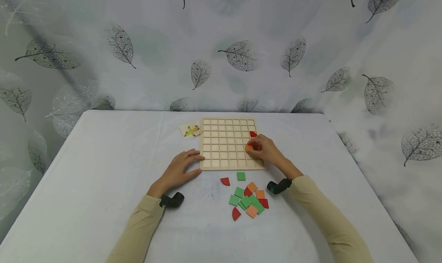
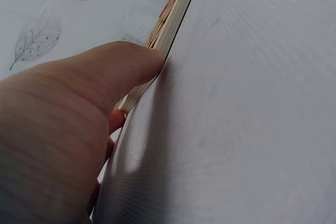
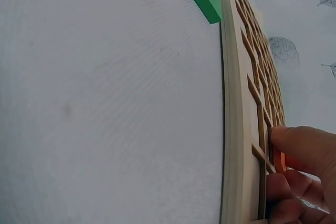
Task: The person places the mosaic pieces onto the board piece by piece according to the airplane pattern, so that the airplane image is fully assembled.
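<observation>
A wooden grid board (image 1: 228,168) lies on the white-covered table. My right hand (image 1: 268,150) is over its right side, pinching an orange square tile (image 1: 248,148) between thumb and fingertips; in the right wrist view the orange tile (image 3: 279,160) sits right at the grid slats. One red quarter-round tile (image 1: 253,133) lies in a cell just beyond that hand, and more red shows partly hidden beneath the fingers. At the board's lower left, my left hand (image 1: 177,170) rests with extended fingers touching the edge; its thumb (image 2: 126,64) lies against the board's side.
A small pattern card (image 1: 190,130) lies beside the board's upper left corner. In front of the board is a loose pile of green squares (image 1: 234,200), orange squares (image 1: 252,211) and red quarter-rounds (image 1: 236,214). A leaf-print curtain (image 1: 155,44) hangs behind the table.
</observation>
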A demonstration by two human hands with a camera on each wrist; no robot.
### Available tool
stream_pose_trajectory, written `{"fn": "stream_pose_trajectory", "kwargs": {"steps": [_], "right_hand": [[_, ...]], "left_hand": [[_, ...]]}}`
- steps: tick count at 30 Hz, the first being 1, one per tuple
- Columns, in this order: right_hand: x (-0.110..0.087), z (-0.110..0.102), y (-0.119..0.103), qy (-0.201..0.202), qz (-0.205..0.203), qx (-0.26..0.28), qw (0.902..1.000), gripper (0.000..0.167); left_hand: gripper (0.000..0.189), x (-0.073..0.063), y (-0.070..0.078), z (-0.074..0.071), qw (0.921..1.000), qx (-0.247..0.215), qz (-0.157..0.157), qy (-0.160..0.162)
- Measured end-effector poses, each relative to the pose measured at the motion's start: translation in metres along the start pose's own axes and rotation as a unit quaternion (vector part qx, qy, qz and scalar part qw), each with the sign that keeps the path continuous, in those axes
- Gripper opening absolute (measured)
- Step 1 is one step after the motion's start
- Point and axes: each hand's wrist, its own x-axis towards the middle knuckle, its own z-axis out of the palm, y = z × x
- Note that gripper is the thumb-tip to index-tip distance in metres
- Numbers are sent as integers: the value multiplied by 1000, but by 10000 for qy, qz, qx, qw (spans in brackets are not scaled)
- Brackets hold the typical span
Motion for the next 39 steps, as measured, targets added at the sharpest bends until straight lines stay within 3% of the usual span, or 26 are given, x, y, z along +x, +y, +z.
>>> {"fn": "stream_pose_trajectory", "kwargs": {"steps": [13, 26, 39], "right_hand": [[2, 1, -2, -100, 112, 108, 9998, 26], [-9, 1, -9, 121, -76, 329, 9994, 22], [-23, -5, -21, -25, -31, 508, 9987, 22]], "left_hand": [[41, 1, -3, 0, 9999, 31, 139, 50], [42, 1, -2, 0, 10000, -9, 99, 5], [42, 0, -1, 0, 9999, -15, 137, 20]]}}
